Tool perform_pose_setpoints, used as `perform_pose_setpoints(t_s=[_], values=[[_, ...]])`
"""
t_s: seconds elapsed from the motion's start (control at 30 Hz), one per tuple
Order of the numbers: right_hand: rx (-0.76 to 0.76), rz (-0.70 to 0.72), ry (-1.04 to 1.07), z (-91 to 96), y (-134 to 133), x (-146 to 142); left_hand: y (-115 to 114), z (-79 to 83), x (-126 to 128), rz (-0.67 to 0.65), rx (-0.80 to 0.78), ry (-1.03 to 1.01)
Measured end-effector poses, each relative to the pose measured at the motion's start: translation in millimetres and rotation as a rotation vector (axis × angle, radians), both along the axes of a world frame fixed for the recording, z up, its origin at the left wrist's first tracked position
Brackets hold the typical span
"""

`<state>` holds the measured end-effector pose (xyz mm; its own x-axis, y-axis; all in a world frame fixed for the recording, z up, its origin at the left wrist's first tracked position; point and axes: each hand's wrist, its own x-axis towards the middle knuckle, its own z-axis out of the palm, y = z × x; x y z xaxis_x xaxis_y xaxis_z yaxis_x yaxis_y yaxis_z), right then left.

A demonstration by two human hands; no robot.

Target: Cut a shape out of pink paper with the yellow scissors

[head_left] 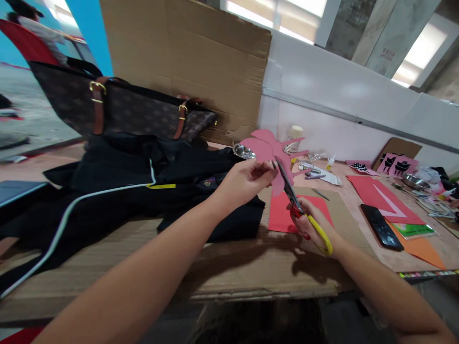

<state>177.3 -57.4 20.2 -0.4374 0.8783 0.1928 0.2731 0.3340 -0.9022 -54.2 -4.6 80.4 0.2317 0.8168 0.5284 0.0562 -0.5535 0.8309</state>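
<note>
A pink paper cutout [263,145] with rounded lobes and thin pointed strips is pinched in the fingers of my left hand [249,177], raised above the table. My right hand [311,217] grips a pair of scissors [291,191] with yellow and red handles. The blades point up and away from me and meet the paper's lower edge, close to my left fingertips. Whether the blades are parted I cannot tell. Beneath my right hand lies a red paper sheet [281,217] on brown cardboard [344,215].
Black cloth [118,167] with a white cable [89,195] covers the left side. Behind it stands a brown handbag [139,112] against a cardboard panel [186,52]. To the right lie a black phone [382,227], red paper [398,203] and a metal bowl [414,182]. A person sits far left.
</note>
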Motion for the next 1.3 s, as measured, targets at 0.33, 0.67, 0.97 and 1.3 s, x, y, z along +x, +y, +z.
perform_pose_setpoints(t_s=[0.33,0.67,0.97,1.3], values=[[0.021,0.042,0.04,-3.1,1.9,1.5,0.5,-3.0,1.9,-0.043,-0.022,0.011],[0.09,0.055,0.008,1.2,1.9,-0.1,-5.3,3.4,1.9,-0.096,-0.021,0.047],[0.091,0.049,-0.01,6.8,-0.4,-0.9,-1.5,-0.4,1.0,-0.091,0.02,0.043],[0.104,0.037,-0.031,10.4,-3.1,-1.9,0.7,-3.0,0.3,-0.103,0.024,0.033]])
